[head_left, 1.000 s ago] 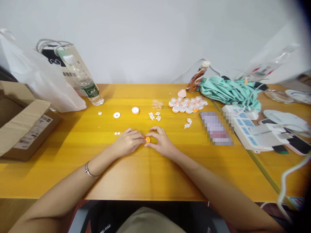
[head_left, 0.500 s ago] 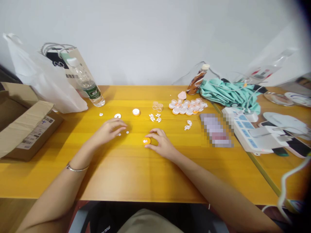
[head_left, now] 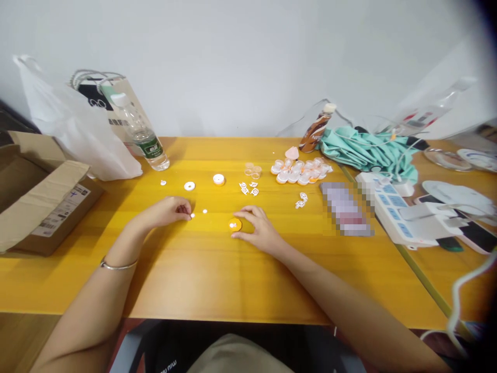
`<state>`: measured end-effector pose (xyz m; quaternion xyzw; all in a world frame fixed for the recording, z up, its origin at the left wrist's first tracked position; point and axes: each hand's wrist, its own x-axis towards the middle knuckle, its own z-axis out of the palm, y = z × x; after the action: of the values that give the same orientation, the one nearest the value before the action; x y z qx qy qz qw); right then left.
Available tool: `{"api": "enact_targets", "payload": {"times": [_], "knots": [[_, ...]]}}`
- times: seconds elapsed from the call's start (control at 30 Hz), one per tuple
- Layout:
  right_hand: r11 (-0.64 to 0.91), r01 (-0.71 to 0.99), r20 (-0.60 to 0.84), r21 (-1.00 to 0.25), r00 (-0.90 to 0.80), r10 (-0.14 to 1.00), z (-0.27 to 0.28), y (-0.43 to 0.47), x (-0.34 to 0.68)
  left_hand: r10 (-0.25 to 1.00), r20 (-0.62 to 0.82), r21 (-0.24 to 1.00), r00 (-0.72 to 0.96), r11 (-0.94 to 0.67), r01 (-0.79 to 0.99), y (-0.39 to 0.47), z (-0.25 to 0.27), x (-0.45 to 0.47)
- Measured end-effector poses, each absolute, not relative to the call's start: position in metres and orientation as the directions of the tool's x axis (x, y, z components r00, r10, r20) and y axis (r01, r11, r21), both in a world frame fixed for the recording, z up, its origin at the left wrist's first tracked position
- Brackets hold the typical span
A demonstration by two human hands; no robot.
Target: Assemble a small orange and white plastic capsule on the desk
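At the centre-left of the table, my left hand (head_left: 173,211) has its fingers curled in, the tips pinched at a small white disc (head_left: 192,215). A second small white disc (head_left: 205,211) lies just to its right. My right hand (head_left: 256,226) rests on the table, its thumb and forefinger apart on either side of a round orange piece (head_left: 235,225) with white bits on top. Beyond my hands lie a white ring (head_left: 189,186), a round white-and-orange base (head_left: 218,179), several white openwork pieces (head_left: 248,188) and clear round cups (head_left: 253,170).
A cluster of clear-topped orange-and-white capsules (head_left: 298,172) sits at the back right, before a brown drink bottle (head_left: 316,128). Further right are a blurred phone-like object (head_left: 345,210) and a power strip (head_left: 392,207). A water bottle (head_left: 149,147) and cardboard box (head_left: 58,217) stand left.
My left hand has lowered slightly and drawn its fingers in, closing them at the small white disc. My right hand stays around the orange piece.
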<state>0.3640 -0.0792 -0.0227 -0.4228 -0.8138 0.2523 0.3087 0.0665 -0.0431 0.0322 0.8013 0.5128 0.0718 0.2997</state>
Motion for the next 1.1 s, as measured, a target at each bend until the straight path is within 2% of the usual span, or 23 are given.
{"api": "enact_targets", "payload": {"times": [0.13,0.23,0.33,0.4,0.47,0.53,0.6,0.67,0.83,0.93,1.0,1.1], "knots": [[0.501,0.496,0.305,-0.71,-0.425,0.852,-0.02,-0.081,0.364,0.864,-0.213,0.541,0.456,-0.285,0.791,-0.045,0.036,0.066],[0.483,0.469,0.312,-0.74,-0.397,0.863,-0.017,-0.081,0.365,0.875,-0.2,0.488,0.441,-0.301,0.819,-0.047,0.035,0.064],[0.473,0.416,0.349,-0.776,-0.34,0.873,-0.013,-0.08,0.367,0.902,-0.129,0.359,0.412,-0.345,0.868,-0.049,0.035,0.065],[0.484,0.383,0.4,-0.787,-0.28,0.873,-0.011,-0.079,0.368,0.909,-0.044,0.315,0.415,-0.381,0.869,-0.053,0.038,0.073],[0.514,0.366,0.463,-0.776,-0.224,0.858,-0.01,-0.08,0.368,0.888,0.071,0.38,0.455,-0.446,0.811,-0.061,0.042,0.087],[0.564,0.341,0.526,-0.752,-0.205,0.825,-0.009,-0.082,0.367,0.846,0.232,0.506,0.48,-0.526,0.684,-0.073,0.044,0.108],[0.618,0.289,0.572,-0.731,-0.233,0.786,-0.008,-0.086,0.364,0.804,0.395,0.579,0.444,-0.593,0.559,-0.086,0.042,0.132],[0.653,0.224,0.591,-0.724,-0.286,0.754,-0.009,-0.091,0.361,0.782,0.462,0.628,0.419,-0.622,0.468,-0.097,0.036,0.153],[0.658,0.146,0.589,-0.739,-0.335,0.736,-0.012,-0.099,0.357,0.821,0.454,0.737,0.347,-0.565,0.371,-0.107,0.018,0.177],[0.638,0.136,0.573,-0.758,-0.327,0.751,-0.013,-0.098,0.358,0.823,0.445,0.744,0.353,-0.559,0.366,-0.102,0.014,0.174],[0.616,0.163,0.551,-0.771,-0.315,0.773,-0.013,-0.094,0.361,0.791,0.436,0.681,0.43,-0.602,0.417,-0.096,0.014,0.169],[0.575,0.255,0.509,-0.778,-0.281,0.813,-0.016,-0.087,0.367,0.72,0.418,0.514,0.553,-0.69,0.51,-0.087,0.013,0.159]]}}
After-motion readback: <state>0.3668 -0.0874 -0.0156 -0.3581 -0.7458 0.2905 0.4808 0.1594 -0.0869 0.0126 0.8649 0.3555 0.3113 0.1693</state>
